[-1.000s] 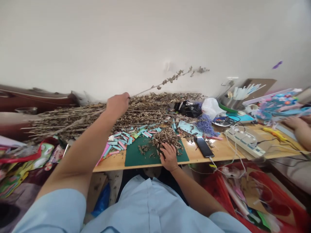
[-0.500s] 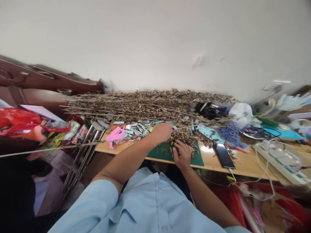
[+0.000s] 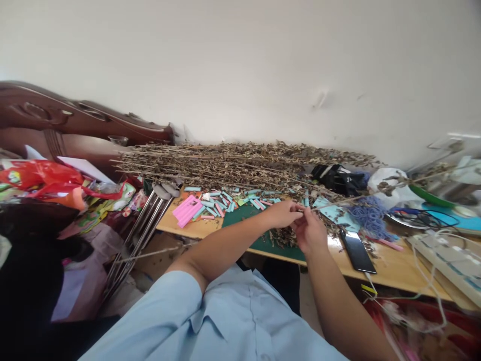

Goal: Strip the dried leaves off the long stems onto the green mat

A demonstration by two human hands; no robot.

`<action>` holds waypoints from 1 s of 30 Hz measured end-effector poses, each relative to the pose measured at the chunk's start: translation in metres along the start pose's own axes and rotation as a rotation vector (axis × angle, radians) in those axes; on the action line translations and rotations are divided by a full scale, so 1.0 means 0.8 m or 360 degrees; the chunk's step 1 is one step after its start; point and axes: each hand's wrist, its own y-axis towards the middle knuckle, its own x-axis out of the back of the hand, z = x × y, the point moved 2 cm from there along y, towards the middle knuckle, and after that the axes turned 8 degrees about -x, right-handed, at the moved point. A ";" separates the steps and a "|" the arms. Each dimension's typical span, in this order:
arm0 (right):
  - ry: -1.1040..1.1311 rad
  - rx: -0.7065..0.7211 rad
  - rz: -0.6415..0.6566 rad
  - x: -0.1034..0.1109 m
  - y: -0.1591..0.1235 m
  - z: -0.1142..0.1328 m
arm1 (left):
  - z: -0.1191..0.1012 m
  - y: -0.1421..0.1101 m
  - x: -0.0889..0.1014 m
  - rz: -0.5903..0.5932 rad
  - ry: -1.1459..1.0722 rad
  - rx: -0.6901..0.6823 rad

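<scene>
Wooden table (image 3: 398, 268) is pretty littered; dried stem (image 3: 150, 253) gets pinched, near side, by left hand (image 3: 286, 213) and right hand (image 3: 311, 231).

held stem (image 3: 388, 187): 1 | piled stems (image 3: 225, 163): uncountable | green mat (image 3: 236, 215): 1 | phone (image 3: 358, 250): 1 | power strip (image 3: 447, 264): 1

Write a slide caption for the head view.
Left hand and right hand meet at a dried leafy stalk over a green mat.
</scene>
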 end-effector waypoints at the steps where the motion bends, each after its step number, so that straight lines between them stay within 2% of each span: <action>1: -0.0001 -0.0048 -0.0033 0.003 0.001 0.001 | 0.003 -0.001 -0.001 0.0030 -0.0114 0.0020; 6: -0.0057 -0.0116 -0.0165 0.008 0.000 0.005 | 0.026 0.002 -0.001 0.0109 -0.0602 0.0114; 9: -0.0138 -0.0069 -0.0170 0.008 0.004 0.009 | 0.050 0.014 0.001 0.0023 -0.0848 0.0311; 12: -0.0177 -0.0077 -0.0121 0.011 0.009 0.013 | 0.070 0.028 0.005 -0.0055 -0.1057 0.0375; 14: -0.0197 -0.0064 -0.0125 0.013 0.012 0.017 | 0.078 0.032 0.011 -0.0181 -0.1028 0.0345; 17: -0.0215 -0.0049 -0.0168 0.017 0.018 0.032 | 0.079 0.022 0.022 -0.0288 -0.0675 0.0169; 19: -0.0214 -0.0019 -0.0193 0.018 0.023 0.050 | 0.077 0.004 0.029 -0.0183 -0.0442 0.0049; 21: -0.0202 0.0042 -0.0214 0.020 0.029 0.074 | 0.079 -0.024 0.037 -0.0020 -0.0361 0.0022; 26: -0.0150 0.0193 -0.0361 0.028 0.048 0.146 | 0.102 -0.116 0.068 0.0163 -0.0282 0.0164; 30: -0.0098 0.0323 -0.0410 0.032 0.068 0.199 | 0.123 -0.186 0.089 0.0174 -0.0248 0.0295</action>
